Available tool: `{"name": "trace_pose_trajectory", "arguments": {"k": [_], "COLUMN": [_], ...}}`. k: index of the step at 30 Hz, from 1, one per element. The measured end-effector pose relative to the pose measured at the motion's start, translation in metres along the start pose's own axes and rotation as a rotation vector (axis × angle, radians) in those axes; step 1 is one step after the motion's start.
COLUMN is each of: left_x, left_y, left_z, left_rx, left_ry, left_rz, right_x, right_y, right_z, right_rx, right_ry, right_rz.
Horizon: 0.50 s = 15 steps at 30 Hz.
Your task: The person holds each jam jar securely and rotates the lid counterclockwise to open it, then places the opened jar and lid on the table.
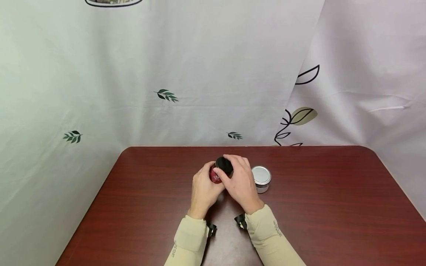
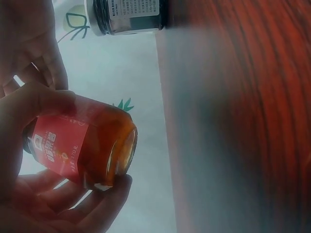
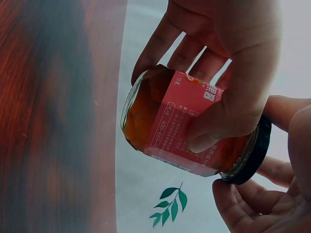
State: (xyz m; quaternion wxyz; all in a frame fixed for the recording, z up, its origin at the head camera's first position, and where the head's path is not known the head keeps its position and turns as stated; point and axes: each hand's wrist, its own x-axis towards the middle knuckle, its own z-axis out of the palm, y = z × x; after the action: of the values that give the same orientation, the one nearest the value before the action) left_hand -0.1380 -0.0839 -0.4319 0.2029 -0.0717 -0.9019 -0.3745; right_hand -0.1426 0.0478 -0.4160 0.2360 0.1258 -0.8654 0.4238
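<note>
A glass jar of amber-orange contents has a red label and a black lid. It is held up above the table, tilted. My left hand grips the jar's body, with the thumb across the label and fingers on the far side in the right wrist view. At the lid end, my right hand has its thumb and fingertips around the lid's rim. Whether the lid is loose cannot be seen. Just right of my right hand stands a second jar with a silver lid, upright on the table.
The reddish-brown wooden table has rounded far corners. A white curtain printed with leaves hangs behind its far edge and along the sides. Both forearms wear pale sleeves with dark wrist cameras on the inner side.
</note>
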Motion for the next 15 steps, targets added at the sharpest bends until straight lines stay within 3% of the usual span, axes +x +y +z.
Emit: {"name": "trace_pose_trajectory", "arguments": {"k": [15], "left_x": [-0.0004], "left_y": [-0.0015], "left_z": [0.0008], "left_rx": [0.015], "left_ry": [0.000], "left_rz": [0.009], "right_x": [0.0003], "right_y": [0.0017], "right_z": [-0.0010], "right_rx": [-0.006], "right_ry": [-0.003], "right_rz": [-0.018]}}
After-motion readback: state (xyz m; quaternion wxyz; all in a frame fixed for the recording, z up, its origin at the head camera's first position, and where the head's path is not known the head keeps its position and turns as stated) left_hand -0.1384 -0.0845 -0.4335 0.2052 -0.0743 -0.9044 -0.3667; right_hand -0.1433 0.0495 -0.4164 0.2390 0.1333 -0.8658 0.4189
